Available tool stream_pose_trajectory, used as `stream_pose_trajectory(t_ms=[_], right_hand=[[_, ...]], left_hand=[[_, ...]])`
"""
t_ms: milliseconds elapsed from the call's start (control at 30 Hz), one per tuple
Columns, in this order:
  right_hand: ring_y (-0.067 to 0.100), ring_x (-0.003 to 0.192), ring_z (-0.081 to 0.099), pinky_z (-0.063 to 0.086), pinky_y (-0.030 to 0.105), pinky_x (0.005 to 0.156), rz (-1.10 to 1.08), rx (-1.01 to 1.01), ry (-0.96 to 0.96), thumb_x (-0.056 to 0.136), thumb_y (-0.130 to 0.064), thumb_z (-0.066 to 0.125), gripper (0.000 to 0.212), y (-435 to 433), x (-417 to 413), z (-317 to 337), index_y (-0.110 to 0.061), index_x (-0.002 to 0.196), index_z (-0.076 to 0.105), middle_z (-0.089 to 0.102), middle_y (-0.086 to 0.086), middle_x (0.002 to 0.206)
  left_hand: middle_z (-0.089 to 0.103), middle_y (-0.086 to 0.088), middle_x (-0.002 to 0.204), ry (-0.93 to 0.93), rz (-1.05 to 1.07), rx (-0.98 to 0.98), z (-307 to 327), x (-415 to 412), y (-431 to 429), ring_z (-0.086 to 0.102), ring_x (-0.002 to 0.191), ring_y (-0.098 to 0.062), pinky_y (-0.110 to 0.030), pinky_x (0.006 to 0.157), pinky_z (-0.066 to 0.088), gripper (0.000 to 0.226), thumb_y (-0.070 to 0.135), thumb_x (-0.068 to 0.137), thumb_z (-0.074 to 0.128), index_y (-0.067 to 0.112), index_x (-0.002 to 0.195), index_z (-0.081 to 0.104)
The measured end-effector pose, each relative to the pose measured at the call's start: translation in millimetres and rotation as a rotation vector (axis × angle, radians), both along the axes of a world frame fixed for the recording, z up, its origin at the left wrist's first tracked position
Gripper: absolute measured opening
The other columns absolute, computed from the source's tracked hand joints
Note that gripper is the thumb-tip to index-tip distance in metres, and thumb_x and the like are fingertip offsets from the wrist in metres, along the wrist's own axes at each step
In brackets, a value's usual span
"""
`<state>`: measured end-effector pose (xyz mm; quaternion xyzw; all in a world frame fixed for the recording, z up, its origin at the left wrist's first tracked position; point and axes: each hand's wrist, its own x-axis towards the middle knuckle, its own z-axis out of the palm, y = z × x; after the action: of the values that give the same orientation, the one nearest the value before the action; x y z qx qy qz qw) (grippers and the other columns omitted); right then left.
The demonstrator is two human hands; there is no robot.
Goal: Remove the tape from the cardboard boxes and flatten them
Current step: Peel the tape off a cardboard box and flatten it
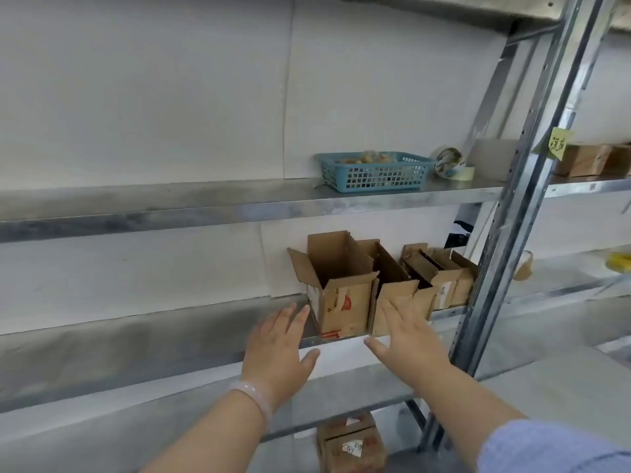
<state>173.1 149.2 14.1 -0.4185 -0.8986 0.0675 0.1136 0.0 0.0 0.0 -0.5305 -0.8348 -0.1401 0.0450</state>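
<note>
Grey metal shelving (pixel 239 206) against white wall (pixel 136 97), perforated upright (pixel 512 216)

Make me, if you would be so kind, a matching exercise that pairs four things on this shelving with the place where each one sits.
Things
1. blue basket
2. leftmost open cardboard box
3. yellow note
4. closed labelled box

Places
A. stuck on the metal upright
B. under the lowest shelf board
C. on the upper shelf
D. on the middle shelf

Pairs: 1-C, 2-D, 3-A, 4-B
</note>
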Motion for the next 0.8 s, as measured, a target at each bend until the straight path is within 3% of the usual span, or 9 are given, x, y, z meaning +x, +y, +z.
stream_pose_trajectory(t_ms=[367, 600, 800], right_hand=[[0.02, 0.149, 0.009, 0.01, 0.038, 0.12, 0.061, -0.025, 0.141, 0.094, -0.037, 0.053, 0.076, 145.6, -63.3, -6.8, -0.021, 0.155, 0.012, 0.015, 0.0, 0.161], [0.018, 0.15, 0.002, 0.005, 0.041, 0.123, 0.094, -0.059, 0.035, 0.091, -0.034, 0.05, 0.073, 183.7, -90.7, -21.7, -0.024, 0.155, 0.015, 0.013, -0.001, 0.162], [0.018, 0.15, 0.001, -0.002, 0.038, 0.121, 0.102, -0.015, 0.048, 0.093, -0.035, 0.052, 0.07, 177.8, -106.5, -22.6, -0.027, 0.154, 0.018, 0.015, -0.004, 0.162]], left_hand=[[0.002, 0.0, 0.162, -0.123, 0.177, 0.032, -5.1, -67.1, 130.4, 0.009, 0.148, -0.026, -0.039, 0.117, 0.019, 0.082, 0.065, 0.09, 0.04, 0.032, 0.152, -0.003], [0.0, 0.001, 0.162, -0.506, 0.304, 0.108, -11.0, -89.8, 172.5, 0.005, 0.148, -0.027, -0.043, 0.117, 0.018, 0.074, 0.06, 0.094, 0.034, 0.032, 0.152, -0.002], [0.015, 0.001, 0.159, -0.675, 0.223, 0.261, -6.1, -103.5, 189.5, 0.021, 0.145, -0.022, -0.033, 0.113, 0.025, 0.066, 0.035, 0.097, 0.05, 0.028, 0.152, 0.014]])
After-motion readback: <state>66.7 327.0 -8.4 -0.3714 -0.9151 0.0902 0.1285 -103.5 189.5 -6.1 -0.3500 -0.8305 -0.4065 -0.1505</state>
